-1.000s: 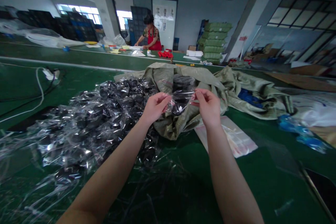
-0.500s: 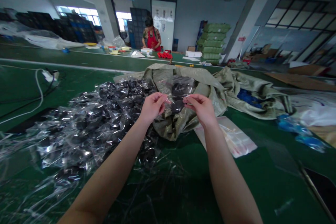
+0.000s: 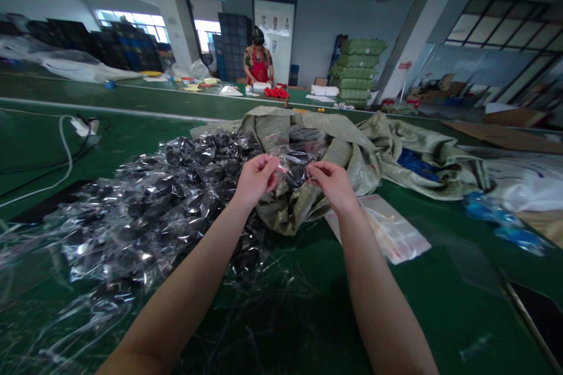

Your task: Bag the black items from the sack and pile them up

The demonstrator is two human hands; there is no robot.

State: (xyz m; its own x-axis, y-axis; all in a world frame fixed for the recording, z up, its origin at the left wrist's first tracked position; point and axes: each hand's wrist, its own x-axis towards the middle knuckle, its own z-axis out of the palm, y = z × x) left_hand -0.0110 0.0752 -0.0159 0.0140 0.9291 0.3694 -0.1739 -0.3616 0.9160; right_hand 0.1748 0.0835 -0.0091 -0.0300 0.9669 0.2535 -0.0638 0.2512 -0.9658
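Note:
Between my two hands a clear plastic bag [image 3: 294, 159] is stretched. My left hand [image 3: 259, 179] pinches its left side, thumb against fingers. On the other side my right hand [image 3: 332, 183] grips the bag with thumb and fingertips. Dark shapes show through the film, but I cannot tell whether they are inside the bag or behind it. Just past the hands lies an olive woven sack [image 3: 285, 211], its mouth spread over dark items [image 3: 308, 136]. To the left spreads a heap of black items in clear bags [image 3: 162, 199].
A stack of flat clear bags [image 3: 398, 231] lies right of my right forearm. A second sack [image 3: 440, 146] holds blue items. White cable [image 3: 65, 152] runs along the left. A dark flat device [image 3: 536, 316] sits at lower right. Across the bench stands a person in a red apron [image 3: 259, 64].
The film between my hands has spread wider, and my right hand has shifted slightly left and down. Across the bench, the person has moved a little right and straightened.

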